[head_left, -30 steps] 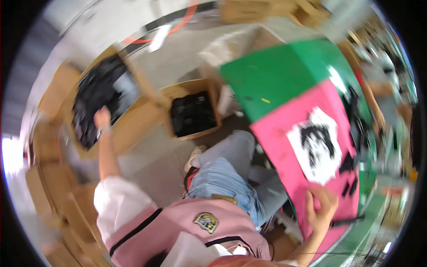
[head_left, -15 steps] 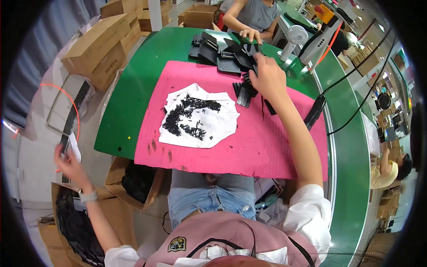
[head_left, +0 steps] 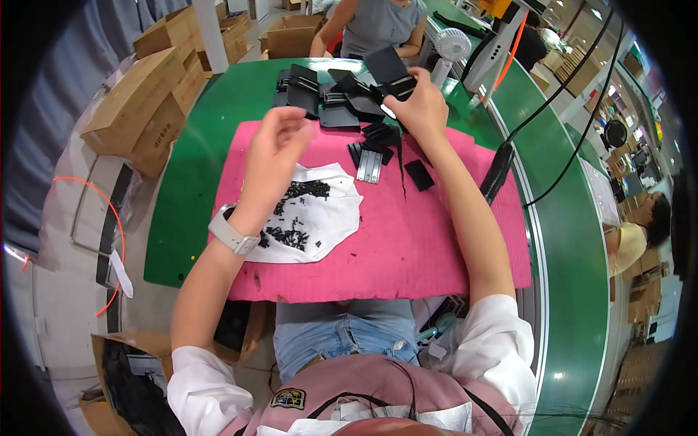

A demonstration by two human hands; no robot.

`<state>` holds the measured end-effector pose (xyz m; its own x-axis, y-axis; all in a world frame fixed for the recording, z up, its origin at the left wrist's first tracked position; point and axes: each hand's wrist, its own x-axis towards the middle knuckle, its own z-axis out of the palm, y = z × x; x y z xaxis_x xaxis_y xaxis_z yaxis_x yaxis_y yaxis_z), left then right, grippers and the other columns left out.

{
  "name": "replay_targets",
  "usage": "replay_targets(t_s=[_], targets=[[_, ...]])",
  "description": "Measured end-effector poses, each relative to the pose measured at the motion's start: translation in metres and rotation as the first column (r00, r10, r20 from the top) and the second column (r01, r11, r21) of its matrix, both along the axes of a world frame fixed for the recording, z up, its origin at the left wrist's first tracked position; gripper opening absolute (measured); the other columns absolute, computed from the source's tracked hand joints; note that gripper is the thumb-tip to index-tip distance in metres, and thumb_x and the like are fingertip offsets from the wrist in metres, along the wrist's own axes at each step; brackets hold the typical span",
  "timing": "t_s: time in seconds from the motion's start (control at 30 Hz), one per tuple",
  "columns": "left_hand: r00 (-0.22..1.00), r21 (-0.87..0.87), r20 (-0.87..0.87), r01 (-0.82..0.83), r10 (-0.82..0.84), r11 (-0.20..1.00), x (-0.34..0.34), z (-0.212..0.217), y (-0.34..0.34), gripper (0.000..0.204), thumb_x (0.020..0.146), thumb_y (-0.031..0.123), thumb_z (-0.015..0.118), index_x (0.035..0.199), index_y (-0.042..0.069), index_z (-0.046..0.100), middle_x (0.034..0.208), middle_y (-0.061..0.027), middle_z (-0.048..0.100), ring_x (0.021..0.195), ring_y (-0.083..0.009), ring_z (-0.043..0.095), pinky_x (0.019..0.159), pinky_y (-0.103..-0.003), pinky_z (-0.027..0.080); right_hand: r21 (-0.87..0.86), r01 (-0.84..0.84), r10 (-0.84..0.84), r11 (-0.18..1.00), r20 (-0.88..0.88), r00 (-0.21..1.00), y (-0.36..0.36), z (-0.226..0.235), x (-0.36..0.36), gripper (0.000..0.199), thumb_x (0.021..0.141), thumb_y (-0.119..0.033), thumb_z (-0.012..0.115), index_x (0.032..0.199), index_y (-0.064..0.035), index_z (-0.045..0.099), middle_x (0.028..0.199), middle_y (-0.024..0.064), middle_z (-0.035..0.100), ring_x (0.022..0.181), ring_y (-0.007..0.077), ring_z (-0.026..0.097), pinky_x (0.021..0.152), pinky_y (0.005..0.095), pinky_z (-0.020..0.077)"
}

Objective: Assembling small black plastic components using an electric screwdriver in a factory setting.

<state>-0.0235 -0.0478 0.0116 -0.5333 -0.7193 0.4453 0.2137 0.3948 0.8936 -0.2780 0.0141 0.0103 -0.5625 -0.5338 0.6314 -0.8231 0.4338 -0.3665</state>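
My right hand (head_left: 423, 107) grips a flat black plastic piece (head_left: 387, 67) by its edge, tilted up over the far side of the table. Just left of it lies a heap of similar black plastic parts (head_left: 339, 109). My left hand (head_left: 280, 145), with a watch at its wrist, hovers over the left part of the pink mat, its fingers loosely bent and apart, nothing visible in them. Beneath that forearm spreads a white cloth (head_left: 342, 207) bearing many tiny black pieces (head_left: 289, 238), partly hidden by the arm. Small black strips and a grey ridged plate (head_left: 369, 166) rest near the mat's far edge.
A pink mat (head_left: 407, 254) covers much of the green table (head_left: 174, 232). A black cable with a thick sleeve (head_left: 497, 174) crosses its right side. Beyond stand a white fan (head_left: 452, 45) and a seated person in grey (head_left: 382, 29). Cardboard boxes (head_left: 134, 102) stand left.
My left hand has come from beyond the table's left edge to over the mat. My right hand has lifted a black plastic piece from the heap. The co-worker's hand has drawn back.
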Motion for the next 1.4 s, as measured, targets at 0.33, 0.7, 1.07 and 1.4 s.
replay_targets(t_s=[0.33,0.7,1.07,1.4], targets=[[0.954,0.223,-0.211,0.259,-0.213,0.94,-0.033,-0.006,0.021,0.038,0.094,0.016,0.055,0.125,0.0,0.04,0.116,-0.0067,0.053,0.102,-0.0112,0.053,0.089,-0.027,0.043,-0.08,-0.662,0.663,0.746,-0.018,0.749,0.048,0.033,0.083,0.054,0.066,-0.026,0.076,0.111,-0.0059,0.053,0.093,0.0134,0.062,0.084,0.0289,0.062,0.073,0.038,0.0509],[0.963,0.466,0.041,0.217,-0.266,0.858,-0.006,-0.011,0.013,0.028,0.089,0.02,0.059,0.112,0.004,0.055,0.097,0.0018,0.06,0.079,-0.0038,0.049,0.066,-0.02,0.037,0.564,-0.268,0.212,0.781,0.165,0.963,0.104,0.002,0.024,0.044,0.063,-0.038,0.076,0.084,-0.0012,0.063,0.081,0.014,0.061,0.076,0.0318,0.062,0.067,0.0421,0.0494],[0.935,0.57,-0.02,0.302,-0.354,0.764,-0.007,-0.006,0.021,0.03,0.09,0.02,0.06,0.114,0.003,0.054,0.101,-0.0006,0.061,0.085,-0.006,0.056,0.072,-0.021,0.044,0.459,-0.426,0.291,0.78,0.336,0.896,0.104,0.002,0.012,0.037,0.062,-0.016,0.071,0.094,0.0012,0.064,0.075,0.0127,0.062,0.069,0.0235,0.061,0.067,0.0337,0.0482],[0.839,0.658,-0.12,0.468,-0.531,0.59,-0.01,-0.013,0.026,0.034,0.09,0.021,0.06,0.116,0.001,0.052,0.103,-0.0045,0.061,0.089,-0.0094,0.06,0.078,-0.024,0.049,-0.505,-0.502,0.702,0.701,0.61,0.367,0.107,0.016,0.04,0.033,0.067,-0.003,0.077,0.094,0.0011,0.059,0.087,0.0025,0.057,0.08,0.0094,0.057,0.068,0.0232,0.0496]])
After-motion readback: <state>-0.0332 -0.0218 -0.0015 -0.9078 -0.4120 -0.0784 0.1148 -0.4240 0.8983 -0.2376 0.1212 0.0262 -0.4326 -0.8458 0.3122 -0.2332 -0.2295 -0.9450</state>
